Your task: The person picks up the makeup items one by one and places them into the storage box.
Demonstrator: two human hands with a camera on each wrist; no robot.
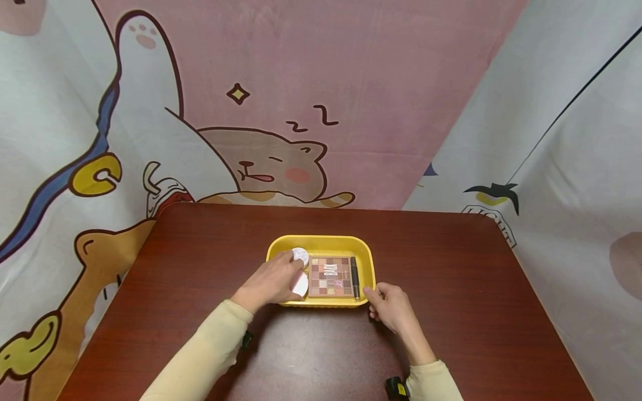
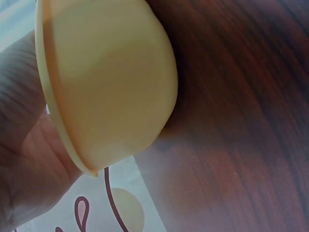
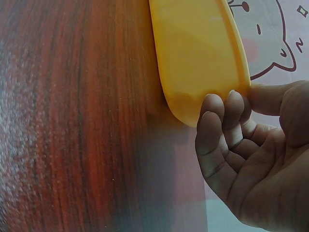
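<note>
A yellow tray stands on the table. Inside it an eyeshadow palette lies flat, with a slim black pen-like tube along its right side. Two round white discs, their exact kind unclear, are at the tray's left end: an upper disc and a lower disc. My left hand reaches over the left rim, thumb and fingers around the lower disc; its fingertips are hidden in the left wrist view. My right hand pinches the tray's lower right corner, thumb on the rim, curled fingers against the outer wall.
The dark red-brown wooden table extends on all sides of the tray. A cloth with cartoon animals hangs behind the far edge and down the left side. Pale cloth hangs on the right.
</note>
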